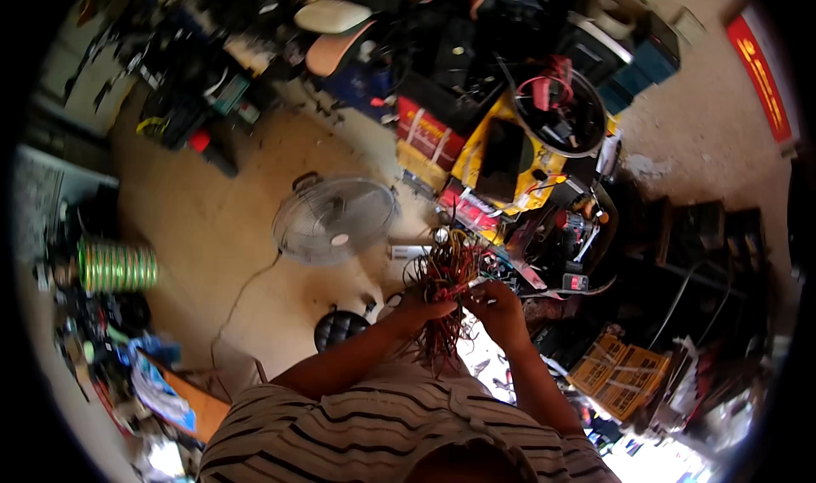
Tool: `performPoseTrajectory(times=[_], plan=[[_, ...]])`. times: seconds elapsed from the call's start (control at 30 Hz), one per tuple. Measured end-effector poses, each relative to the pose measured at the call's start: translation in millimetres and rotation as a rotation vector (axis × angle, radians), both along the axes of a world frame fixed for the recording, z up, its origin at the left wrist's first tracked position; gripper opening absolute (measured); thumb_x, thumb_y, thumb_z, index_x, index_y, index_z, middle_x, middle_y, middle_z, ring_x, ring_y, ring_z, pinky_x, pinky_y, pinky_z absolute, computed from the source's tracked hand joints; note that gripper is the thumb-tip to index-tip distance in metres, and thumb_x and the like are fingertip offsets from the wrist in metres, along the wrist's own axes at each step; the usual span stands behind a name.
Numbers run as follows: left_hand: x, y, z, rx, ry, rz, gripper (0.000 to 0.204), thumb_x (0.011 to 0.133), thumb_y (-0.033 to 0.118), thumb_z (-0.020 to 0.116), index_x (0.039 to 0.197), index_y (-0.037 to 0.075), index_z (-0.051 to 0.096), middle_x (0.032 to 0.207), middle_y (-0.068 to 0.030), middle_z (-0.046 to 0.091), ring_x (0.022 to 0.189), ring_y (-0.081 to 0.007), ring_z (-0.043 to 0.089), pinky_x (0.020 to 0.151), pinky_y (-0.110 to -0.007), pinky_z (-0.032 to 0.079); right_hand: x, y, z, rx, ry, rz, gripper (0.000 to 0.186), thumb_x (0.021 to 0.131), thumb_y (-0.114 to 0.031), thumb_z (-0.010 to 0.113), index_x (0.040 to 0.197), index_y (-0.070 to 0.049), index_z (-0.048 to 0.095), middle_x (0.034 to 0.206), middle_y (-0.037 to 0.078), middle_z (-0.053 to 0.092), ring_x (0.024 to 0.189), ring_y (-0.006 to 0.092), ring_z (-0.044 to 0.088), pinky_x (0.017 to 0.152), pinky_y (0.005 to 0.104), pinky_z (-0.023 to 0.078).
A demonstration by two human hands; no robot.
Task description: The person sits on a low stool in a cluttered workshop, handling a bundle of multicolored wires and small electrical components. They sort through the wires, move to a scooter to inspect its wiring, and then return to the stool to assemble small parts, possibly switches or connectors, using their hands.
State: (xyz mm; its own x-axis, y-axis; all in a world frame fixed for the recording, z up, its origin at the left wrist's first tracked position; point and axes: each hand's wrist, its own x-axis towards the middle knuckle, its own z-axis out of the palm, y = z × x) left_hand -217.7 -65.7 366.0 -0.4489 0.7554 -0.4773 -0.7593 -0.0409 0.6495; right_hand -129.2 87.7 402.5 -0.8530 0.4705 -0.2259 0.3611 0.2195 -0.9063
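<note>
A large tangled bundle of red, black and multicoloured wires (442, 271) is held in front of my striped shirt, its loose ends hanging down toward my body. My left hand (429, 311) is closed around the middle of the bundle from the left. On the bundle's right side my right hand (495, 305) has its fingers pinched at some of the wires; the exact strand is too small to make out. Below and left of the bundle is a black quilted round seat (340, 330), partly hidden by my left arm.
A standing fan (331, 220) is ahead-left, its cord along the floor. Cluttered boxes (425, 130), a round metal-rimmed container (582, 139) and tools lie ahead-right. Cardboard boxes (616, 372) are at my right. A green coiled object (117, 265) and mixed clutter line the left wall.
</note>
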Motion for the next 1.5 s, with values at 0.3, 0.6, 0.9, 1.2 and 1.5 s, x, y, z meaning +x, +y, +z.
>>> performPoseTrajectory(times=[0.3,0.6,0.9,1.2,1.5], plan=[[17.9,-57.3,0.7,0.048,-0.186,0.309,0.035,0.082,0.01,0.058,0.115,-0.001,0.051,0.098,-0.01,0.061,0.081,-0.021,0.062,0.069,-0.035,0.054,-29.0,-37.9,6.1,0.21,0.035,0.349,0.014,0.078,-0.023,0.067,0.087,-0.013,0.065,0.08,0.01,0.058,0.072,0.0269,0.058,0.065,0.0364,0.047],[-13.6,-121.7,4.7,-0.072,-0.224,0.37,0.031,0.086,0.024,0.055,0.107,0.001,0.051,0.088,-0.0118,0.062,0.073,-0.0225,0.063,0.065,-0.035,0.053,-78.5,-92.4,16.9,0.222,0.064,0.484,0.014,0.077,-0.021,0.063,0.09,-0.015,0.066,0.084,0.007,0.056,0.082,0.0272,0.059,0.07,0.0371,0.048],[-71.5,-173.0,-3.3,-0.002,-0.114,0.299,0.052,0.086,0.04,0.052,0.123,0.005,0.044,0.107,-0.0125,0.059,0.091,-0.0269,0.06,0.074,-0.043,0.051,-130.5,-142.2,13.1,0.11,0.074,0.488,0.017,0.078,-0.015,0.059,0.093,-0.01,0.064,0.086,0.009,0.059,0.081,0.0274,0.06,0.072,0.0369,0.049],[-88.0,-198.5,4.2,0.064,-0.153,0.526,0.044,0.088,0.029,0.054,0.12,0.002,0.042,0.092,-0.0123,0.06,0.081,-0.023,0.062,0.065,-0.038,0.054,-106.3,-112.0,-42.4,0.118,-0.096,0.364,0.022,0.074,-0.007,0.053,0.093,-0.01,0.063,0.09,0.015,0.06,0.092,0.0327,0.057,0.081,0.0403,0.044],[-66.5,-315.0,-43.8,-0.029,-0.13,0.801,0.053,0.086,0.039,0.055,0.122,0.002,0.045,0.096,-0.009,0.06,0.081,-0.021,0.06,0.07,-0.038,0.052,0.2,-21.0,-148.2,0.419,-0.513,0.684,0.015,0.073,-0.015,0.058,0.076,-0.003,0.065,0.078,0.016,0.064,0.07,0.0293,0.061,0.064,0.0391,0.048]])
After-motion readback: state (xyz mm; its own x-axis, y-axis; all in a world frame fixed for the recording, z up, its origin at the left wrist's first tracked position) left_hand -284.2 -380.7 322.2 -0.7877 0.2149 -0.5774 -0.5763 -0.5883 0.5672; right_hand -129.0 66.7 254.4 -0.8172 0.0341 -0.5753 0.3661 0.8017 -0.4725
